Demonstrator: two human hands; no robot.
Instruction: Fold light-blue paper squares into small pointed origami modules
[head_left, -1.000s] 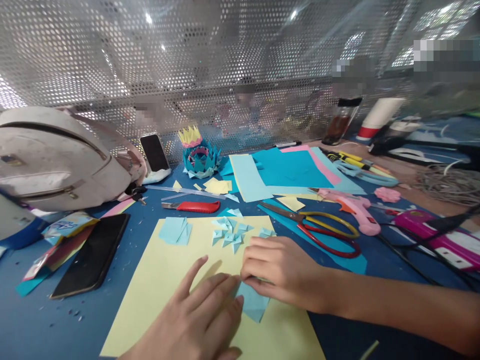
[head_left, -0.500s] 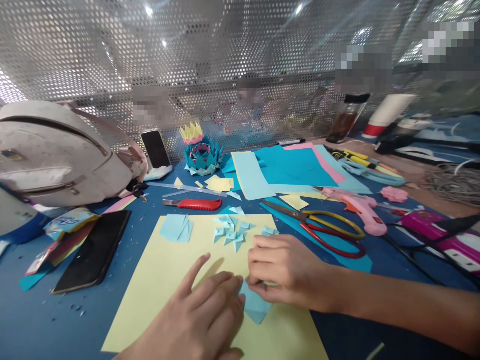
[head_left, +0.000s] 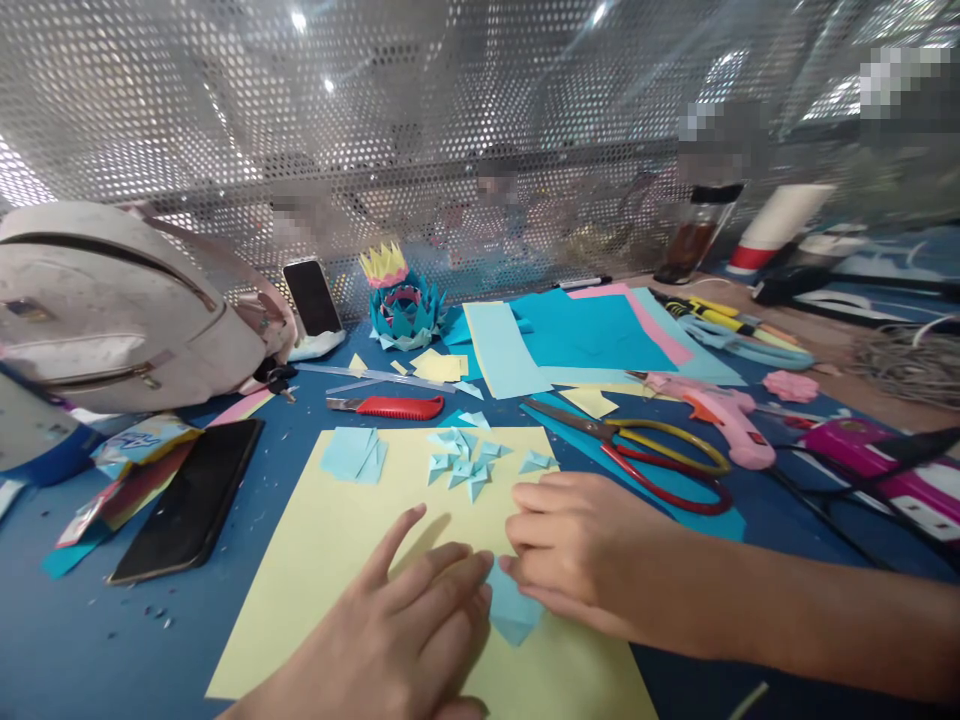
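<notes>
A light blue folded paper piece (head_left: 515, 612) lies on the pale yellow sheet (head_left: 300, 600), its lower point toward me. My left hand (head_left: 420, 620) rests at its left edge, index finger raised and the other fingertips on the paper. From the right, my right hand (head_left: 574, 540) touches the top right edge with curled fingers; its thumb side is pressed near the paper. Small folded light blue pieces (head_left: 469, 470) sit at the top of the sheet, beside a stack of light blue squares (head_left: 354, 455). Another small folded piece (head_left: 535, 461) is behind my right hand.
Scissors (head_left: 637, 445), a red cutter (head_left: 400, 407) and a pink glue gun (head_left: 720, 415) lie beyond the sheet. A black phone (head_left: 191, 500) and a backpack (head_left: 112, 310) are left. A paper flower (head_left: 406, 312) stands at the back.
My right hand has shifted slightly right and its fingers have loosened, uncovering more of the small folded piece behind it. My left hand has barely moved.
</notes>
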